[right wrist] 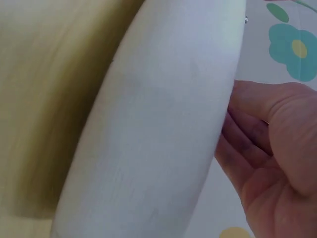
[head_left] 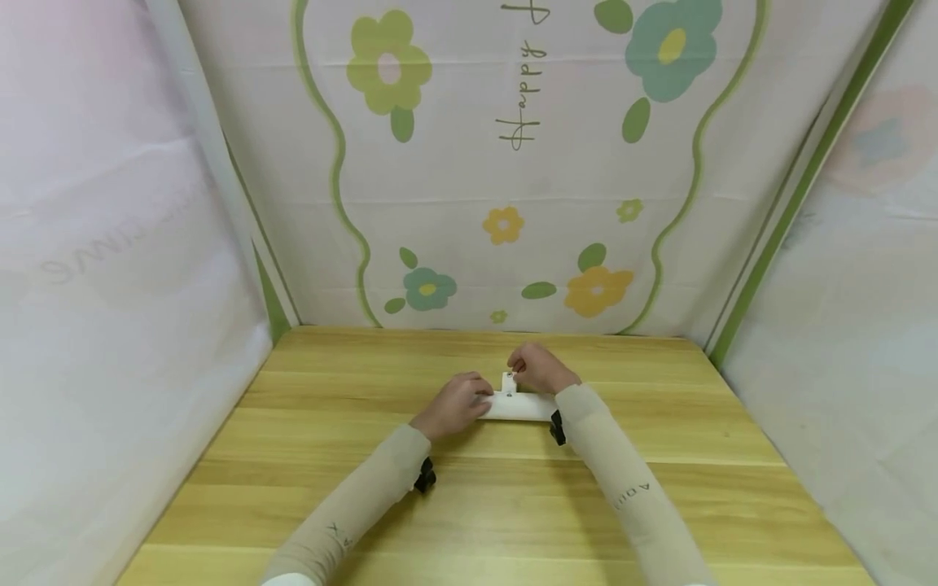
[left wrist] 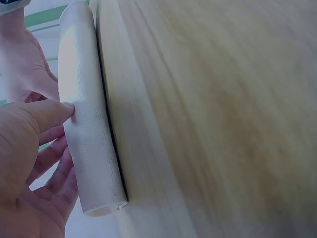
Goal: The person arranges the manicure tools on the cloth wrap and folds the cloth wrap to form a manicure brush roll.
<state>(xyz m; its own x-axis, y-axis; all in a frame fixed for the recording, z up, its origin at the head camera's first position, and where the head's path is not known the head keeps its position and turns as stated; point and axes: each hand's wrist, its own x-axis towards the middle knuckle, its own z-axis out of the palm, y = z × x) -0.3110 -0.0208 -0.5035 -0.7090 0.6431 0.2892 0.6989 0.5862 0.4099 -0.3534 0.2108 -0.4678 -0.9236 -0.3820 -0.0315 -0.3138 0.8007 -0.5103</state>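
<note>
A white rolled-up mat or case lies crosswise on the wooden table, with an open hollow end in the left wrist view. From its far side a short white strap sticks out, with two small metal snaps on it. My left hand holds the left part of the roll, thumb on the near face and fingers behind it. Beyond the roll, my right hand pinches the strap by its free end. In the right wrist view the roll hides the fingertips of my right hand.
The wooden table reaches back to a white cloth wall printed with flowers. Further cloth walls stand at the left and right. Each wrist carries a small black device.
</note>
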